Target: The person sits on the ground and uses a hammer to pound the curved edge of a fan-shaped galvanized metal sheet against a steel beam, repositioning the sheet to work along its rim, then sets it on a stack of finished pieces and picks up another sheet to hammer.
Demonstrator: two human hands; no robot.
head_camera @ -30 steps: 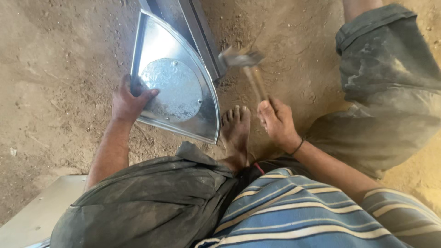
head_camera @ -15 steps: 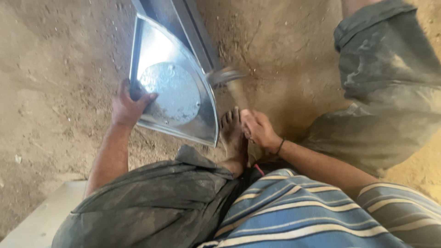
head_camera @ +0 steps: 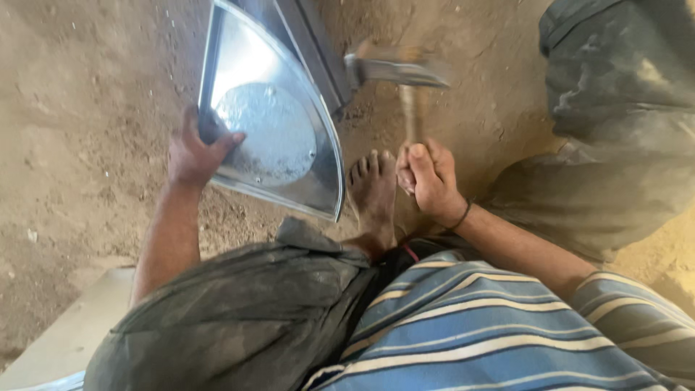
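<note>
While the right hand point(head_camera: 428, 181) is wrapped tight round the wooden handle of a hammer point(head_camera: 402, 80), its fingers closed fully on the lower end of the shaft, the hammer head hangs blurred above the ground, just right of a dark metal bar point(head_camera: 311, 51) that runs up toward the top edge of the view. A dark band sits on the right wrist. The left hand point(head_camera: 194, 153) is clamped on the left edge of a shiny metal pan point(head_camera: 271, 123), thumb lying over the inner face and fingers hidden behind the rim. The pan is shaped like a quarter circle, with a straight left side and a curved right rim, and it stands tilted on the ground, its hollow facing the camera; a dull, rough round patch marks its middle. Its upper part lies against the bar. A bare foot point(head_camera: 373, 192) rests on the dirt between the pan's lower corner and the right hand, toes pointing up the frame, close to the pan's rim. Around it all is dry sandy ground point(head_camera: 79, 87). Nearer the camera are dusty grey trousers point(head_camera: 239, 318) and a blue striped shirt point(head_camera: 470, 333).
</note>
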